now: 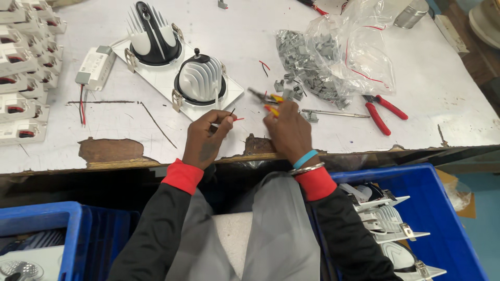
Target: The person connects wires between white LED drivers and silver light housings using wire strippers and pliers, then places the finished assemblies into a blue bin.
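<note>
1. The left hand [205,138] is closed; its fingertips pinch thin wires [233,116], one red and one black, just above the worktop [442,88] edge.
2. The right hand [288,130] is clamped on small pliers [265,100] with yellow and red handles; the thin metal tips point left, toward the wires.
3. The worktop is white and worn, with brown chipped spots at the front edge.
4. Just behind the hands lies a white square plate [229,91] with two round ribbed lamps [200,79].
5. Grey metal clips [302,67] spill from a clear crumpled bag [354,52]; how many is hard to tell.
6. Red cutters [383,110] lie on the right.
7. Blue crates [437,208] below are cut off by the frame.
</note>
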